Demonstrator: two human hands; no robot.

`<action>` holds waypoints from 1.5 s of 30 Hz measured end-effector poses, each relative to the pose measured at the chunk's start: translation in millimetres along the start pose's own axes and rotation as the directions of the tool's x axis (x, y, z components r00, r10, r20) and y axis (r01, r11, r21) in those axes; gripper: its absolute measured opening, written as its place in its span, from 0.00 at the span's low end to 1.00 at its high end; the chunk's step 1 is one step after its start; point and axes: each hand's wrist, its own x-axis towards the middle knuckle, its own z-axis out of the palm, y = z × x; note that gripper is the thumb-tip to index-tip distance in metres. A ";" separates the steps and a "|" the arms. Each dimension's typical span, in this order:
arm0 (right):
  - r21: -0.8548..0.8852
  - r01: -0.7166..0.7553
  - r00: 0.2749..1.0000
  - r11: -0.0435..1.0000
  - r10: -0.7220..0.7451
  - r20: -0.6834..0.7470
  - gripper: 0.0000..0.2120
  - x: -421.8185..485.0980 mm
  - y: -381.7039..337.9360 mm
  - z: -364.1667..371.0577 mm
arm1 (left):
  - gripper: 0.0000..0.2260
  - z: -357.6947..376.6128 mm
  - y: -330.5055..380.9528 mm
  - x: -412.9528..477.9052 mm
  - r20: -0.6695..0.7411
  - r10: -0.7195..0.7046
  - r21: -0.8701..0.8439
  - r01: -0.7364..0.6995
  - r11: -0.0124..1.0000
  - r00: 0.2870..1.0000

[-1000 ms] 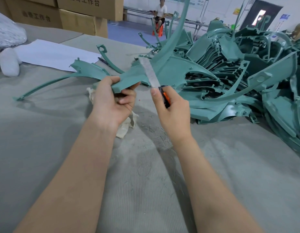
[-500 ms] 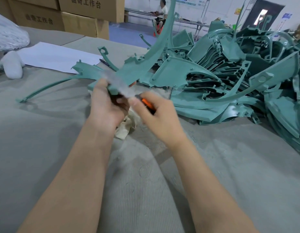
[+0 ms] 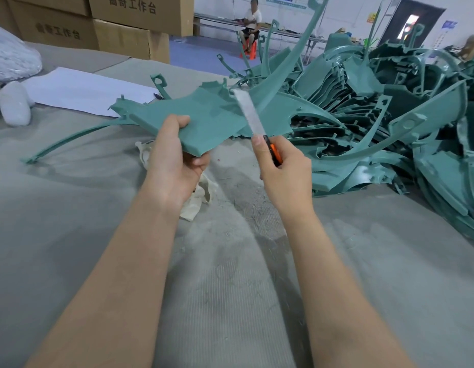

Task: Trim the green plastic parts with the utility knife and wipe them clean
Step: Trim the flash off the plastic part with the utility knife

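While the left hand (image 3: 174, 160) grips the near corner of a flat green plastic part (image 3: 204, 120), thumb on top and fingers curled underneath, the right hand (image 3: 283, 172) is closed round the orange-and-black handle of the utility knife (image 3: 272, 152), forefinger stretched along its back. The long pale blade (image 3: 248, 112) points up and away, crossing the right edge of the held part; blur hides whether steel meets plastic. The part is lifted clear of the grey-covered table (image 3: 230, 288), tilted so its broad face shows. Beneath the left hand a crumpled off-white cloth (image 3: 201, 197) lies on the covering. A second green part (image 3: 71, 138), long and curved, lies on the table to the left. To the right, a pile of green parts (image 3: 384, 120) lies tangled on the table. Farther back are a white sheet of paper (image 3: 84, 91), stacked cardboard boxes (image 3: 124, 30), and a seated person (image 3: 250, 21).
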 end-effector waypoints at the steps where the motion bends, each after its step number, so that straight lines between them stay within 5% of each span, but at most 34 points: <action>1: -0.013 0.018 1.000 1.000 -0.018 0.022 0.20 -1.2 -1.8 1.7 | 0.05 0.1 0.1 -0.1 -0.006 0.014 0.004 -0.014 1.000 1.000; 13: 0.047 0.223 0.948 0.974 -0.228 0.223 0.15 -19.7 -18.4 27.5 | 0.03 -11.8 1.5 11.3 -0.091 -0.059 -0.136 0.046 0.990 0.994; 17: 0.116 0.271 0.901 0.956 -0.294 0.320 0.11 -24.6 -26.1 29.5 | 0.09 -18.6 0.6 9.9 -0.007 -0.097 -0.075 0.096 0.993 0.995; 21: 0.111 0.217 0.956 0.970 -0.235 0.176 0.09 -17.3 -24.8 21.4 | 0.05 -12.8 4.0 10.3 -0.025 -0.111 -0.188 0.104 0.977 0.994; 27: 0.032 -0.008 0.995 0.999 0.012 -0.103 0.20 -1.8 -3.4 5.6 | 0.08 -5.8 1.5 5.5 0.116 -0.190 -0.190 0.210 0.959 0.975; 33: 0.005 -0.007 0.996 1.000 0.007 -0.085 0.19 -4.7 -5.1 10.5 | 0.10 -6.1 0.0 3.7 0.138 -0.272 -0.283 0.301 0.911 0.952; 45: -0.014 0.098 0.995 0.995 -0.098 0.014 0.19 -8.8 -7.9 17.4 | 0.10 -8.3 -0.2 5.8 0.113 -0.239 -0.353 0.264 0.898 0.964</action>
